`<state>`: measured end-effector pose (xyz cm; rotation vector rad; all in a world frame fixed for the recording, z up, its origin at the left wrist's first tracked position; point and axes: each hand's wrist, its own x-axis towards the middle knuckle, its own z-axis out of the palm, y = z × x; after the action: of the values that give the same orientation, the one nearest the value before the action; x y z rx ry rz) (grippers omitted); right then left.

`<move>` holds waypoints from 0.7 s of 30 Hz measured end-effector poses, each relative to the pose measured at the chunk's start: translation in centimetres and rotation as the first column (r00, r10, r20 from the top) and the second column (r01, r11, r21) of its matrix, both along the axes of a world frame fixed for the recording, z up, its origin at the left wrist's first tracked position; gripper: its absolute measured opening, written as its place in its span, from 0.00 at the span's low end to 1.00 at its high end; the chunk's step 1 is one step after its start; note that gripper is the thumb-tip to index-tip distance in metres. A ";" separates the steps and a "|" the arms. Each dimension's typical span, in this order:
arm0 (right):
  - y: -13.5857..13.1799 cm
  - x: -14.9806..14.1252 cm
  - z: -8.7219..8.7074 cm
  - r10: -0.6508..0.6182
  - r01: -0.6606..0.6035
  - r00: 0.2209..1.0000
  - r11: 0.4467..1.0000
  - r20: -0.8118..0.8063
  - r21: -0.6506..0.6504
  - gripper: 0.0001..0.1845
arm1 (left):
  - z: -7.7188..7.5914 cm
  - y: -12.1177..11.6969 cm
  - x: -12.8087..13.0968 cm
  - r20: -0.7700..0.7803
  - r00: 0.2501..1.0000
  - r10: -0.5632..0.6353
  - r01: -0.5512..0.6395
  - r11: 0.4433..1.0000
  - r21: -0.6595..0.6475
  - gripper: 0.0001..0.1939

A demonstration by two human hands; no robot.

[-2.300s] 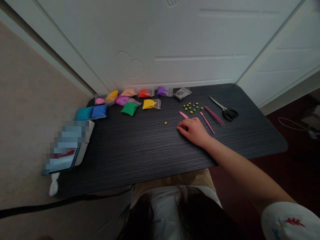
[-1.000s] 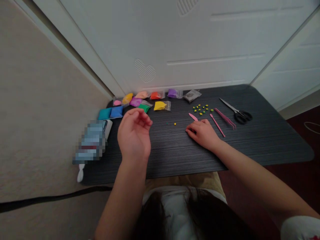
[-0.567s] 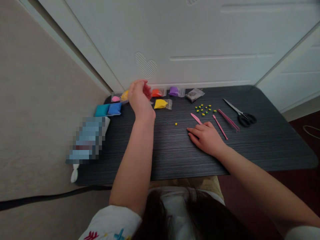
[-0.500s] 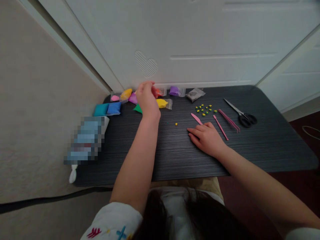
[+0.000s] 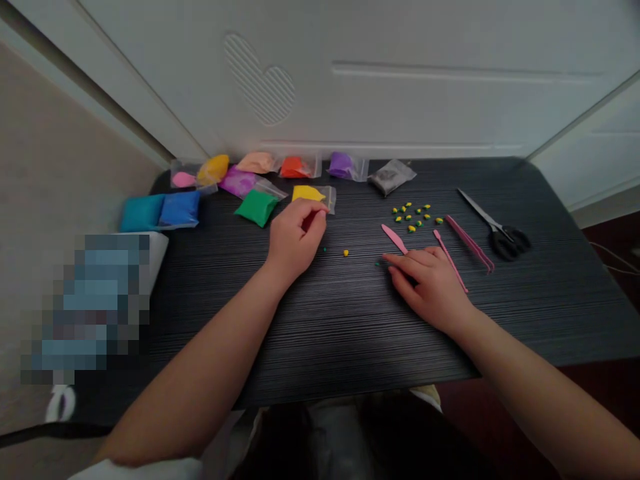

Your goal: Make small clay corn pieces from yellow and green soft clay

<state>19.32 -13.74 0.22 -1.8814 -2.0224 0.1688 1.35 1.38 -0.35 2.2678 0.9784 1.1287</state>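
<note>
Yellow ball (image 5: 346, 253): one, lay on the dark table (image 5: 310, 347) between the hands, a green speck (image 5: 325, 249) near its left side. Left hand (image 5: 296, 239): thumb and forefinger drawn together at the near edge of the yellow bag (image 5: 306, 193); whether anything was pinched there could not be told. Right hand (image 5: 433, 287): rested on the table, thumb and forefinger slightly apart with nothing seen between; the knife (image 5: 393, 237) ran up to its fingers, and a second green speck (image 5: 377, 264) lay near the forefinger's tip. Beyond that hand: loose yellow-and-green pieces (image 5: 411, 229). Farther right: pink stick (image 5: 450, 260), tweezers (image 5: 469, 243), scissors (image 5: 495, 227).
</note>
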 end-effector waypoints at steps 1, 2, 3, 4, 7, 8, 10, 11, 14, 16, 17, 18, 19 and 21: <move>0.1 0.0 0.0 0.000 0.000 1.000 1.000 0.005 -0.006 0.14 | 0.0 0.0 0.1 -0.007 1.000 -0.004 0.004 1.000 -0.003 0.06; 0.2 0.0 0.1 0.006 -0.006 1.000 1.000 0.009 -0.014 0.13 | -0.1 0.0 0.1 -0.011 1.000 -0.002 0.002 1.000 -0.007 0.06; 0.2 0.0 0.1 0.014 -0.014 1.000 1.000 0.014 -0.022 0.13 | -0.1 0.1 0.2 -0.013 1.000 0.004 -0.004 1.000 -0.011 0.06; 0.3 -0.1 0.1 0.023 -0.023 1.000 0.999 0.019 -0.029 0.12 | -0.1 0.1 0.3 -0.013 1.000 0.011 -0.011 1.000 -0.016 0.06; 0.4 -0.3 0.2 0.039 -0.037 0.999 0.999 0.033 -0.033 0.12 | -0.1 0.3 0.3 -0.003 1.000 0.031 -0.031 0.999 -0.029 0.06; 0.4 -0.3 0.2 0.041 -0.039 0.998 0.999 0.038 -0.033 0.12 | -0.1 0.4 0.3 0.000 0.999 0.035 -0.035 0.999 -0.033 0.06; 0.4 -0.4 0.2 0.042 -0.040 0.998 0.999 0.048 -0.034 0.12 | -0.2 0.4 0.2 0.001 0.999 0.040 -0.040 0.998 -0.039 0.06; 0.4 -0.4 0.2 0.040 -0.039 0.998 0.999 0.053 -0.032 0.12 | -0.2 0.4 0.2 0.001 0.999 0.042 -0.042 0.998 -0.042 0.06; 0.5 -0.5 0.1 0.027 -0.026 0.997 0.999 0.065 -0.020 0.13 | -0.3 0.4 0.2 0.002 0.999 0.043 -0.043 0.998 -0.051 0.06; 0.7 -0.5 -0.1 0.017 -0.016 0.997 1.000 0.077 -0.014 0.12 | -0.4 0.5 0.3 0.004 0.999 0.043 -0.042 0.997 -0.057 0.07; 0.8 -0.5 -0.1 0.013 -0.012 0.996 1.000 0.083 -0.013 0.12 | -0.5 0.5 0.3 0.004 0.999 0.042 -0.042 0.997 -0.060 0.07; 0.9 -0.5 -0.2 0.008 -0.007 0.996 1.000 0.089 -0.013 0.12 | -0.5 0.5 0.3 0.004 0.999 0.043 -0.043 0.997 -0.064 0.07; 1.0 -0.5 -0.3 0.004 -0.003 0.996 1.000 0.092 -0.012 0.11 | -0.5 0.6 0.3 0.004 0.999 0.045 -0.045 0.997 -0.066 0.07; 1.1 -0.5 -0.4 -0.002 0.003 0.996 1.000 0.089 -0.007 0.11 | -0.6 0.6 0.3 0.003 0.999 0.054 -0.054 0.996 -0.067 0.07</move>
<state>18.78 -12.60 -0.22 -1.9278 -2.0796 0.0937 1.64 1.97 -0.92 2.1968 1.0656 1.1059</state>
